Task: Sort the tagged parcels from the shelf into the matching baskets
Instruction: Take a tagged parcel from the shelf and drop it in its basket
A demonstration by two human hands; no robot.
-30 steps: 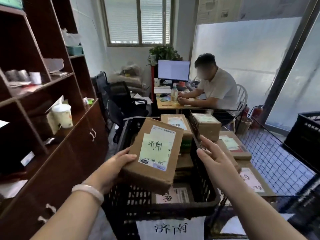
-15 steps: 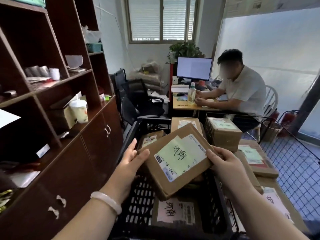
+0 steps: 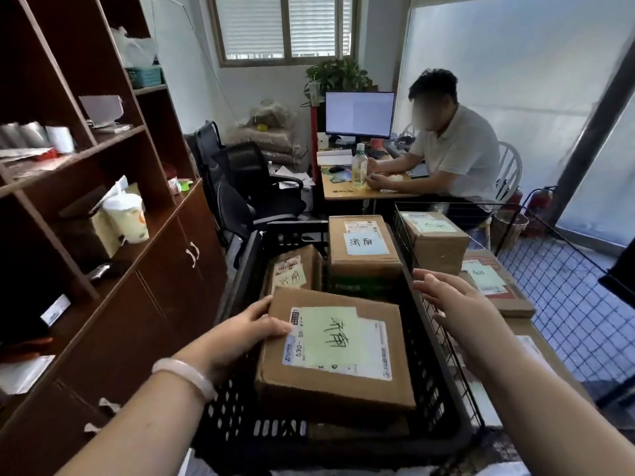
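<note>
Black basket [image 3: 233, 407] sits under the grip, with boxes stacked inside. Parcel [image 3: 336, 372] lies flat on top of them. Left hand [image 3: 247, 334] pinches its far-left corner. Right hand [image 3: 457, 304] is spread and empty, right of the parcel. Risk: a one-sided release onto an uneven stack could tilt or slide it.

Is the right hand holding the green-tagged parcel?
No, the right hand hovers open, apart from the parcel; only the left hand holds it.

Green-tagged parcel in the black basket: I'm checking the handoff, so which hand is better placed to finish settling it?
Left. The left hand grips the parcel at its far-left corner inside the black basket; the right hand is open, off it.
</note>
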